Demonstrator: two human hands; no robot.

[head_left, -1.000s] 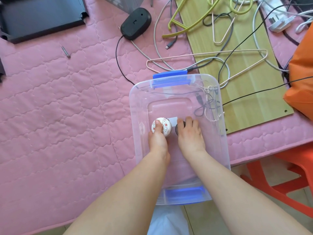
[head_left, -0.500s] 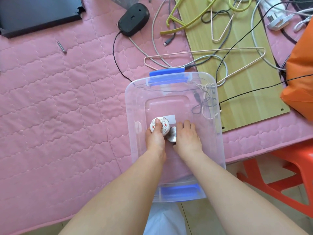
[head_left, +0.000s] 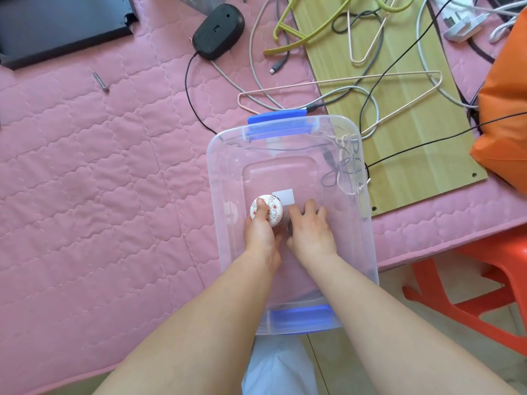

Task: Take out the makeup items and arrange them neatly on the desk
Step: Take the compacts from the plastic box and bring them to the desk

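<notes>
A clear plastic box (head_left: 368, 223) with blue handles sits on the pink quilted desk cover (head_left: 99, 181). Both of my hands are inside it. My left hand (head_left: 258, 235) grips a round white compact with a red floral pattern (head_left: 273, 213), thumb lying across its lid. Beside it, my right hand (head_left: 312, 232) curls over a small grey round item (head_left: 291, 228), which is almost wholly hidden under the palm. A white label (head_left: 283, 196) lies on the box floor just beyond the compact.
Loose cables (head_left: 339, 166) lie in the box's far right corner. Beyond it are a black mouse (head_left: 218, 31), a wooden board (head_left: 413, 132) with hangers and wires, and an orange bag (head_left: 507, 124). A screw (head_left: 100, 81) and a black panel (head_left: 57, 24) lie far left. A red stool (head_left: 470, 295) stands at the right.
My right hand has pulled the grey round item toward me and closed over it. My left hand keeps hold of the compact and has barely moved.
</notes>
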